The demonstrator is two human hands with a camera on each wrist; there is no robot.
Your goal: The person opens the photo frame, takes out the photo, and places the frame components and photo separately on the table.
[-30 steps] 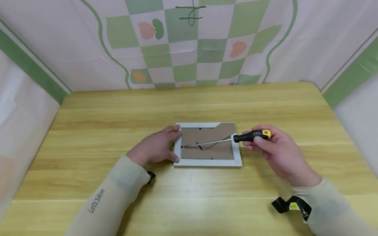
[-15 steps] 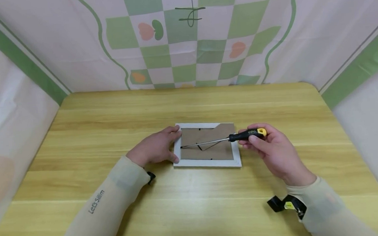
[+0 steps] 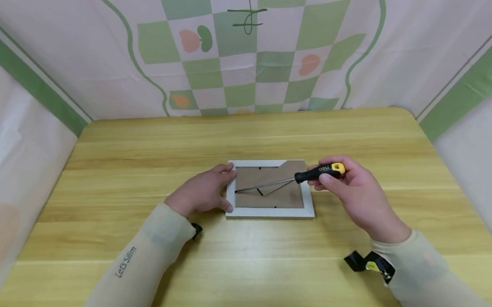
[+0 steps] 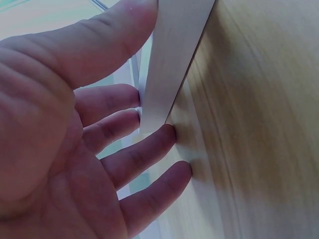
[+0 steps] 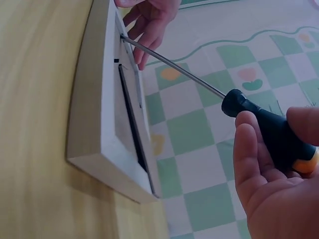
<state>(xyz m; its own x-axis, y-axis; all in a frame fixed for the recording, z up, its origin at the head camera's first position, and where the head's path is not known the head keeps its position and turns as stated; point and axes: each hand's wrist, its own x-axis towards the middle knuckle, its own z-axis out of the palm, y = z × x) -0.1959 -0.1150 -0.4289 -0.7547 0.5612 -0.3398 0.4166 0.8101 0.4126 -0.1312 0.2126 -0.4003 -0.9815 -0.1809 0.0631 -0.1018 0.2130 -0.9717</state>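
Observation:
A white picture frame (image 3: 271,212) lies face down on the wooden table, its brown backing board (image 3: 251,174) up. Small black tabs sit along the inner edges, and a stand leg (image 3: 260,192) crosses the board. My left hand (image 3: 202,191) holds the frame's left side, thumb at the near corner and fingers towards the far one. In my right hand (image 3: 363,198) is a screwdriver (image 3: 321,171) with a black and yellow handle, gripped between thumb and fingers. Its metal shaft (image 5: 174,66) slants down across the back, the tip at the left tab.
The wooden table (image 3: 152,150) extends around the frame on all sides. A checked green and white curtain (image 3: 241,69) hangs behind it, with more cloth at both sides. A black wrist device (image 3: 373,264) is strapped at the right sleeve.
My right hand has moved a little left, bringing the screwdriver tip to the left tab. The handle has turned, so different lettering shows. My left hand and the frame stay in place.

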